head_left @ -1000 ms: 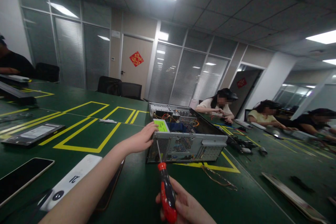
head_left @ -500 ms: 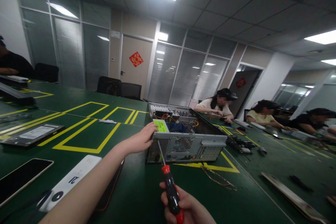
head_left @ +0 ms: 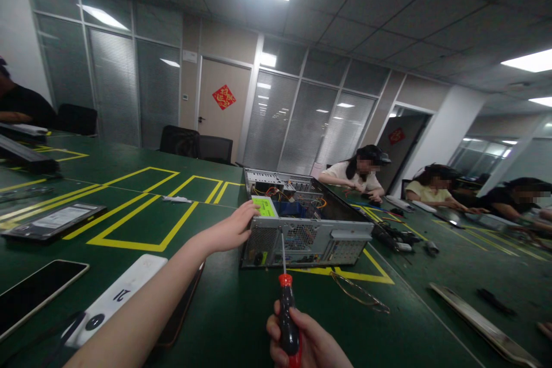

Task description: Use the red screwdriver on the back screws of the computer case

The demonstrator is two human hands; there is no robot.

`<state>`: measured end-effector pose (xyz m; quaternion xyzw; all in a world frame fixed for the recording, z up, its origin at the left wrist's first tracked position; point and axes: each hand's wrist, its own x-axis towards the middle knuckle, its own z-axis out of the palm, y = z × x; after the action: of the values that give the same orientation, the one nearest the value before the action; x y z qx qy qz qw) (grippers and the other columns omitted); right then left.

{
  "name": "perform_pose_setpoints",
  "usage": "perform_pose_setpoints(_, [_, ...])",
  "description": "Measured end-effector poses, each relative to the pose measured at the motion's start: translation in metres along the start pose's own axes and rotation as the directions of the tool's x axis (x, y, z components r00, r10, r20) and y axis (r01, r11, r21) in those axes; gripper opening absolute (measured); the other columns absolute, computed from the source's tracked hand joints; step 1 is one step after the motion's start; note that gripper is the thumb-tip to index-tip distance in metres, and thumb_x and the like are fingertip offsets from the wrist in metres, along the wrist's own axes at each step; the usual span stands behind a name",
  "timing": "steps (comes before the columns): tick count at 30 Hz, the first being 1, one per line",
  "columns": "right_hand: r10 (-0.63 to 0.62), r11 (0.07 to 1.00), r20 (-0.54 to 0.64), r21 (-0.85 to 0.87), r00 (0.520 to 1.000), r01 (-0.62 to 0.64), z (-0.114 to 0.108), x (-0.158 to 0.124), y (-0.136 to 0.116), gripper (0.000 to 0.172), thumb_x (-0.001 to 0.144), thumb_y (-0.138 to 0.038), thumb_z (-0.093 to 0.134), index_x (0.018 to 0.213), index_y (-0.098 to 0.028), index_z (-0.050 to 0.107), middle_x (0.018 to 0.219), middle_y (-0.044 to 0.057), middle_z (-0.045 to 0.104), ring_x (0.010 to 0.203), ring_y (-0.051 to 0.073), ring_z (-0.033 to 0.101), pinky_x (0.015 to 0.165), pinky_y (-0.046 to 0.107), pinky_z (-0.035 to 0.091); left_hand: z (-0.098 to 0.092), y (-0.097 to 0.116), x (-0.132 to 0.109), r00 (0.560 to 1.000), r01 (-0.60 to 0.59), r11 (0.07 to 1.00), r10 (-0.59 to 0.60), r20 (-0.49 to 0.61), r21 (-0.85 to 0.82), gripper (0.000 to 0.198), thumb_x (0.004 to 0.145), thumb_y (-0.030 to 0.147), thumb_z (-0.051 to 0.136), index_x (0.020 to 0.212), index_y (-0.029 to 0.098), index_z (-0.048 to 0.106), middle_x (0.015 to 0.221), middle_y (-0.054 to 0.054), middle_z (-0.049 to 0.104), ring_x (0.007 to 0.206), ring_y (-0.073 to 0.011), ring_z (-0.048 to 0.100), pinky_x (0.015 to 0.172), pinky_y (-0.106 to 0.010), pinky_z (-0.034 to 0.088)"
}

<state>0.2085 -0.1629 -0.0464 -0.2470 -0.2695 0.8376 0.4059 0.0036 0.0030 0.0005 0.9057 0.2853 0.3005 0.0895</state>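
An open computer case (head_left: 310, 236) lies on its side on the green table (head_left: 224, 310), its rear panel facing me. My left hand (head_left: 230, 229) grips the case's near left top corner beside a green label (head_left: 264, 206). My right hand (head_left: 308, 342) is closed round the red and black handle of a screwdriver (head_left: 287, 307). The screwdriver's shaft points up at the rear panel, its tip near the panel's middle left.
A phone (head_left: 37, 290), a white device marked 21 (head_left: 116, 296) and a flat drive (head_left: 54, 220) lie to the left. Loose wire (head_left: 357, 293) and a metal strip (head_left: 483, 325) lie right of the case. Other people sit working at the far right and far left.
My right hand has shifted the screwdriver to the right and turned it more upright; its tip moved from the panel's left edge toward its middle. My left hand has stayed on the case.
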Motion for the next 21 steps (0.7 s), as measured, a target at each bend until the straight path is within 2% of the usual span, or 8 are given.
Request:
perform_pose_setpoints(15, [-0.006,0.999,-0.047,0.034,0.999,0.008,-0.003,0.003,-0.003,0.029,0.074,-0.040,0.063,0.090,-0.018,0.054,0.071,-0.001,0.058,0.048,0.005,0.045,0.048,0.021,0.023,-0.001,0.002,0.001,1.000,-0.007,1.000,0.007,-0.003,0.007,0.042,0.080,0.008,0.046,0.120,0.017,0.038,0.135,-0.014,0.035,0.136,-0.0252,0.018,0.112,-0.050,0.022])
perform_pose_setpoints(18, [0.013,0.998,-0.055,0.065,0.998,-0.009,-0.002,0.000,-0.006,0.030,0.075,-0.039,0.061,0.095,-0.016,0.057,0.075,0.001,0.060,0.054,0.008,0.050,0.050,0.021,0.029,0.000,0.001,0.001,1.000,-0.018,1.000,0.018,-0.013,-0.004,0.041,0.080,0.008,0.046,0.119,0.018,0.039,0.135,-0.013,0.036,0.136,-0.0251,0.018,0.112,-0.050,0.022])
perform_pose_setpoints(21, [0.042,0.992,-0.017,0.122,0.999,-0.039,0.000,-0.006,-0.012,0.040,0.071,-0.030,0.062,0.107,-0.014,0.057,0.088,0.005,0.063,0.070,0.013,0.056,0.059,0.024,0.037,0.000,-0.001,0.000,0.999,-0.030,0.999,0.030,-0.021,-0.020,0.043,0.079,0.008,0.047,0.120,0.019,0.038,0.135,-0.012,0.036,0.136,-0.0253,0.019,0.111,-0.051,0.022])
